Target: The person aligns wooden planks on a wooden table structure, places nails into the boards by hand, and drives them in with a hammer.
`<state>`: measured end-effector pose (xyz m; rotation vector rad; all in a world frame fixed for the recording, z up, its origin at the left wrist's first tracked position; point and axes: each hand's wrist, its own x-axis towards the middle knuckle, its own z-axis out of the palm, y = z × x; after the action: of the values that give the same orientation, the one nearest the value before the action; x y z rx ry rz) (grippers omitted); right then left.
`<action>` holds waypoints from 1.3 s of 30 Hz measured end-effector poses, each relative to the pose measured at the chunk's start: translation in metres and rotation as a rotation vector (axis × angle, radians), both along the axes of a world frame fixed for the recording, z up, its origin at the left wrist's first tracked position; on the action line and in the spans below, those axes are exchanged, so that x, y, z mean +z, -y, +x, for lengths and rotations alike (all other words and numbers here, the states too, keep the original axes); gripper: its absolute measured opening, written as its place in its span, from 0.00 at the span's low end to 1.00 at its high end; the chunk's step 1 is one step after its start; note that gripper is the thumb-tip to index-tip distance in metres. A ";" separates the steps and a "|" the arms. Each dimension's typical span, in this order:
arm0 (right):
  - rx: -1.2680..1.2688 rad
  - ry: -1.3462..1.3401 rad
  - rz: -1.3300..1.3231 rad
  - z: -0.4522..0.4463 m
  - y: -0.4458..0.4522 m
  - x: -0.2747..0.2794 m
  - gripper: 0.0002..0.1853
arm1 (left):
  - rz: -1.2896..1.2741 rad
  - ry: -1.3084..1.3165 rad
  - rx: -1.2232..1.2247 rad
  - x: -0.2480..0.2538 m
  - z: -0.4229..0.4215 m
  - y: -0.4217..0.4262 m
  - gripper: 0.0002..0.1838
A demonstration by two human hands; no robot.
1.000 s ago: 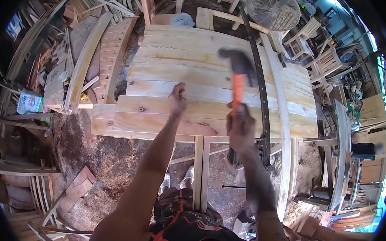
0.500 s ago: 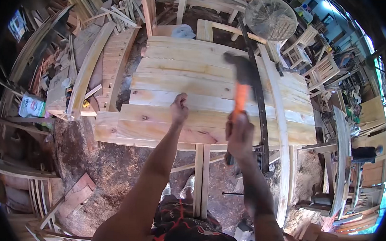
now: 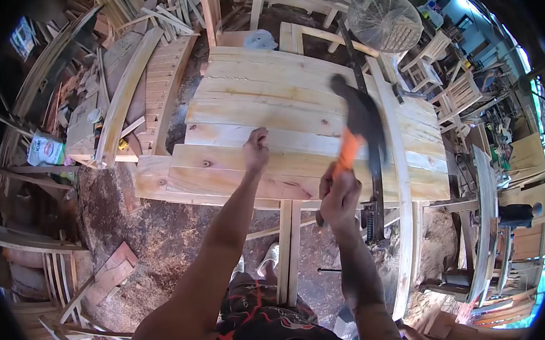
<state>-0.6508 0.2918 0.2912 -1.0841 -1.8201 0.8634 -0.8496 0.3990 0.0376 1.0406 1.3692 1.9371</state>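
My right hand (image 3: pixel 340 197) grips a claw hammer (image 3: pixel 350 149) by its orange and black handle. The hammer's dark head is raised above the planks and blurred by motion. Over the middle of a panel of pale wooden planks (image 3: pixel 257 114), my left hand (image 3: pixel 257 149) is closed, its fingers curled with the thumb near them; whatever they hold, if anything, is too small to see. A long black bar clamp (image 3: pixel 376 206) crosses the panel just right of my right hand. Beside it a long wooden batten (image 3: pixel 400 172) runs over the planks.
A round caged fan (image 3: pixel 384 21) stands beyond the panel. At left are a slatted wooden piece (image 3: pixel 162 93) and piled offcuts. Wooden chairs (image 3: pixel 458 94) stand at the right, and a person (image 3: pixel 517 215) is farther off. A wooden leg (image 3: pixel 289 253) rises close to my body.
My right hand has shifted slightly right, and the hammer head has swung to the right and down a little. My left hand stays almost in place over the planks.
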 end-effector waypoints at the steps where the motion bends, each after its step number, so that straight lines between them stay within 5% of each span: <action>1: 0.002 -0.001 -0.003 0.002 0.003 -0.024 0.24 | -0.026 0.015 0.001 0.006 0.002 0.002 0.27; 3: -0.086 0.252 0.306 0.008 -0.001 -0.113 0.24 | -0.035 0.022 -0.003 0.012 -0.001 -0.002 0.27; 5: -0.013 0.535 -0.195 0.012 -0.019 -0.165 0.26 | 0.003 -0.047 -0.008 -0.005 0.000 -0.004 0.29; 9: -0.137 0.424 -0.294 -0.013 -0.020 -0.070 0.27 | -0.014 -0.147 -0.013 -0.029 0.001 -0.003 0.29; 12: -0.098 -0.044 -0.126 -0.019 -0.008 0.004 0.19 | -0.024 -0.006 -0.003 0.000 -0.002 -0.003 0.29; 15: -0.028 -0.271 0.136 -0.015 -0.004 -0.025 0.22 | -0.013 0.024 -0.015 -0.001 -0.002 -0.001 0.29; 18: -0.007 0.567 -0.272 0.007 -0.011 -0.164 0.27 | -0.026 -0.026 -0.028 -0.013 0.000 -0.003 0.26; 22: -0.144 0.659 -0.475 0.013 0.022 -0.157 0.32 | -0.067 -0.038 0.002 0.001 -0.008 -0.009 0.20; 23: -0.107 0.640 -0.326 0.028 0.042 -0.169 0.31 | -0.144 -0.058 -0.022 0.007 -0.004 -0.001 0.19; 25: -0.138 0.486 -0.460 0.039 0.065 -0.133 0.30 | -0.087 -0.014 -0.010 -0.005 -0.003 -0.007 0.19; 29: -0.251 0.328 -0.446 0.113 0.172 -0.166 0.31 | 0.016 -0.061 -0.062 -0.005 -0.014 -0.007 0.21; 31: -0.406 0.286 -0.668 0.147 0.247 -0.160 0.31 | -0.214 -0.275 -0.292 0.023 -0.026 0.009 0.18; 33: -0.584 0.273 -0.863 0.192 0.331 -0.187 0.28 | -0.018 -0.661 -0.393 -0.014 -0.048 0.002 0.17; 35: -0.716 0.065 -0.859 0.223 0.420 -0.224 0.27 | 0.185 -0.956 -0.470 0.010 -0.057 0.021 0.12; 36: -0.785 0.022 -0.860 0.233 0.462 -0.237 0.26 | 0.082 -1.021 -0.514 0.017 -0.060 0.026 0.10; 39: -1.154 0.003 -1.076 0.190 0.491 -0.195 0.27 | -0.074 -1.282 -0.595 0.040 -0.057 0.012 0.06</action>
<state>-0.4604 -0.1993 0.0957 -2.3848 -0.3279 1.0209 -0.9066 0.3868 0.0774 2.4794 1.3627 0.6663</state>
